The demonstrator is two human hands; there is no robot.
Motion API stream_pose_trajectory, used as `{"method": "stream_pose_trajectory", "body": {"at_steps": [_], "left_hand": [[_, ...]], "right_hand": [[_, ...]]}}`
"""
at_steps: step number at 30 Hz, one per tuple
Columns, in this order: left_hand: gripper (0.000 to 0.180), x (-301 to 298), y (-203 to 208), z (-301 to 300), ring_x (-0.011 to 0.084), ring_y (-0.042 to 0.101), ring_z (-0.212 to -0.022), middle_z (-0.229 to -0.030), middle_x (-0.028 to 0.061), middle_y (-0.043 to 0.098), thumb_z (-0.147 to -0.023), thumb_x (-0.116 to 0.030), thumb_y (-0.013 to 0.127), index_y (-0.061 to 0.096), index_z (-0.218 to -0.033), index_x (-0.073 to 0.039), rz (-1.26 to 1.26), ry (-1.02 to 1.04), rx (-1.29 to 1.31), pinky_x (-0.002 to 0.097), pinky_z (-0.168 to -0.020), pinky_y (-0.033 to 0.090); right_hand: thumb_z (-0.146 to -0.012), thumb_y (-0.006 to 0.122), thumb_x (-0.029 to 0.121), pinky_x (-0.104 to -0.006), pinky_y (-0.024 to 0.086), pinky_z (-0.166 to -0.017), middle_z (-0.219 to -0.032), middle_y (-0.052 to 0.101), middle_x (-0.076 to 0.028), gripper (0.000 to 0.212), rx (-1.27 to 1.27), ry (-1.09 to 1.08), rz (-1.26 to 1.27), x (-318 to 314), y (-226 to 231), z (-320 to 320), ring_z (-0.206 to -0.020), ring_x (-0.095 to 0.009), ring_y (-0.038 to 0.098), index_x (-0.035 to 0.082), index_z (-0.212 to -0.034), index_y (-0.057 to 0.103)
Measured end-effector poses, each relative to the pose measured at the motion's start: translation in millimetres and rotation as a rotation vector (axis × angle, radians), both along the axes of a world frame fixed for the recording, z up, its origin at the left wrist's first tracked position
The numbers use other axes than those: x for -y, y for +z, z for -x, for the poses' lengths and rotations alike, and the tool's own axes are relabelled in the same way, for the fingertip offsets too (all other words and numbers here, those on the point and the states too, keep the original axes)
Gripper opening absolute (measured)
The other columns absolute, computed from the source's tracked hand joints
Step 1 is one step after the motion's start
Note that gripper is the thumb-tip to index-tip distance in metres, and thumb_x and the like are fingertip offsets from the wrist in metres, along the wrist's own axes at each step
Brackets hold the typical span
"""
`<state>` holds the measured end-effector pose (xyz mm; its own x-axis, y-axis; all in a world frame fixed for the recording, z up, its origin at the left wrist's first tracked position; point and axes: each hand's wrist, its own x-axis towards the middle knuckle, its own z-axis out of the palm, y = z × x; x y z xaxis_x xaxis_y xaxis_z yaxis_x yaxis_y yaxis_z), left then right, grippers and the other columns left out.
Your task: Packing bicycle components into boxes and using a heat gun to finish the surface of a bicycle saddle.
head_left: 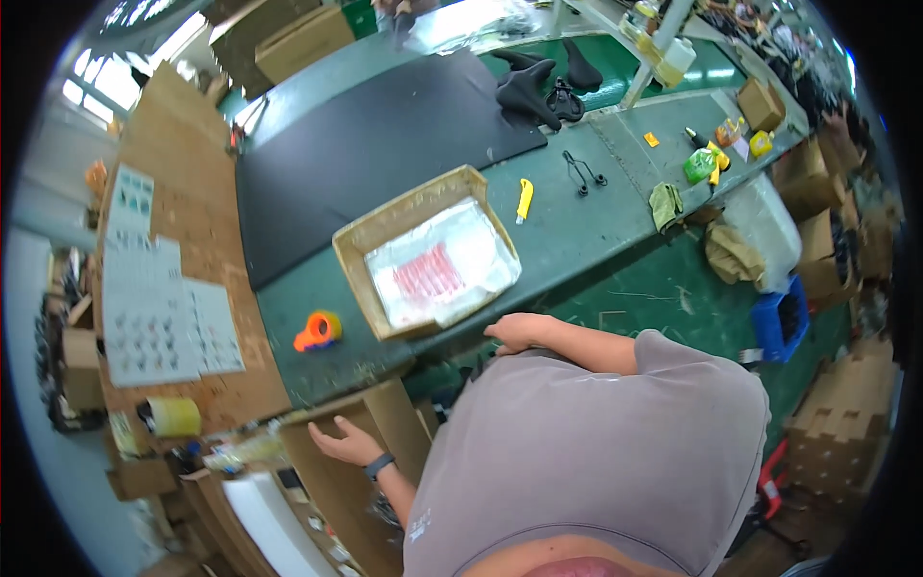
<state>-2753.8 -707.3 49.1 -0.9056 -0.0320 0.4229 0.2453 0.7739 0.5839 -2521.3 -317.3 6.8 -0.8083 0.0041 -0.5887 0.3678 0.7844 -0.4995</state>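
My left hand (348, 443), with a dark band on its wrist, is open, fingers spread, at an open cardboard box (332, 462) below the table's front edge. Nothing shows in it. My right hand (516, 332) is in front of my body near the table edge, its fingers curled inward; whatever they may hold is hidden. Just beyond it on the green table (567, 240) stands a shallow open carton (358, 288), holding a clear plastic bag (486, 252) with pink-red print. An orange tape dispenser (319, 332) lies to its left, a yellow utility knife (524, 200) to its right.
A black mat (385, 144) covers the table's far left. Black bicycle saddles (527, 91) lie behind it. Black bent wire parts (583, 175), a green rag (665, 205) and bottles lie rightward. A board with printed sheets (144, 317) stands left; a blue bin (781, 322) stands right.
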Motion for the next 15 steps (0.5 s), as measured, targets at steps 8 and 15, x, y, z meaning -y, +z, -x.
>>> {"method": "stream_pose_trajectory", "body": {"at_steps": [8,15], "left_hand": [[0.05,-267.7,11.5,-80.7,0.0382,0.071,-0.122,-0.132,0.02,0.075,-0.098,-0.022,0.077,0.067,-0.144,-0.005,0.347,-0.871,0.342,0.0464,-0.106,0.056],[0.054,-361.0,2.4,-111.7,0.0376,0.07,-0.123,-0.135,0.0168,0.074,-0.099,-0.028,0.077,0.064,-0.148,-0.01,0.58,-1.202,0.719,0.0465,-0.103,0.057]], "right_hand": [[-0.092,0.08,0.039,-0.0541,0.059,-0.1,-0.121,0.077,-0.027,0.054,0.041,-0.251,-0.042,-197.6,-61.1,-70.4,-0.115,-0.046,0.073,0.003,-0.132,0.07],[-0.089,0.083,0.044,-0.0496,0.054,-0.113,-0.145,0.069,-0.024,0.069,-0.104,-0.679,-0.031,-413.6,-150.2,-73.4,-0.133,-0.04,0.067,0.003,-0.141,0.068]]}}
